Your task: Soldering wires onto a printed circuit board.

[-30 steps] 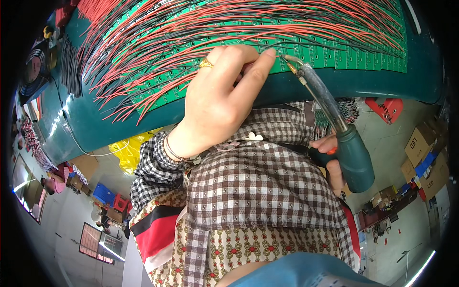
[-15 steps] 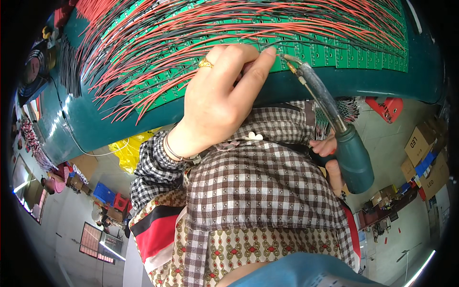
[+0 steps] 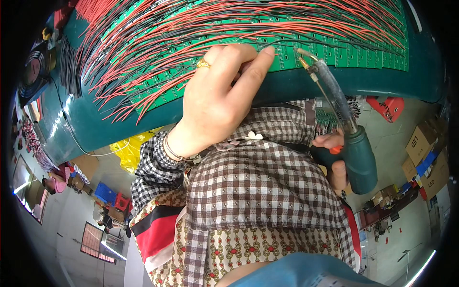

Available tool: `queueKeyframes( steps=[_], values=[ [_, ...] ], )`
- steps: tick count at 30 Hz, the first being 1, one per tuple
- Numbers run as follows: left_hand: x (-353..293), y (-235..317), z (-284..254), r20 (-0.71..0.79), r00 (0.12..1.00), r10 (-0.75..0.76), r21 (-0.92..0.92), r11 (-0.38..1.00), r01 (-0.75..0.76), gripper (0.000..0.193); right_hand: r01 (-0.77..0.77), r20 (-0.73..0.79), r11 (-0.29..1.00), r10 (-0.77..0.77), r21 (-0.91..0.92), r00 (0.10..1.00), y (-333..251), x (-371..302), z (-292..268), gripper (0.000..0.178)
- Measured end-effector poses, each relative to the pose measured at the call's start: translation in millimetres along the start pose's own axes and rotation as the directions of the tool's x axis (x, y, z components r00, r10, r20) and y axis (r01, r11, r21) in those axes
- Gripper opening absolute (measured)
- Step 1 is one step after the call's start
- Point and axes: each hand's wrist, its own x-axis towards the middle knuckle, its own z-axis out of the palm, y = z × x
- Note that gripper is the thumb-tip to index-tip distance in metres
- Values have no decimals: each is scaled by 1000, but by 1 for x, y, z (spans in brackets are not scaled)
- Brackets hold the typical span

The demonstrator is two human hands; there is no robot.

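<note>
Short, bold dark lettering is printed on a brown cardboard box (image 3: 417, 141) and on a second carton (image 3: 434, 183) near it, beyond the right edge of the dark green counter (image 3: 377, 88), while a reddish label (image 3: 34, 69) on the black fan (image 3: 28, 85) by the counter's left edge is too small to read.

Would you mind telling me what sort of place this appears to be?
Probably an electronics assembly workshop: green circuit boards overlaid with red and black wires lie on the bench, and the right hand holds what looks like a soldering gun.
</note>
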Motion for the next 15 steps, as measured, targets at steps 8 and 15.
queueKeyframes(
  steps=[8, 15],
  values=[
    [-4, 0, 3, -53, 995, -87, -60, 995, 84, 39, 6, 8, 991, -7, 136, 1000, -4, 8, 0, 47],
    [3, -1, -12, -123, 991, 45, 18, 999, -43, 37, -12, 0, 990, 12, 138, 1000, 3, 8, 2, 49]
  ],
)
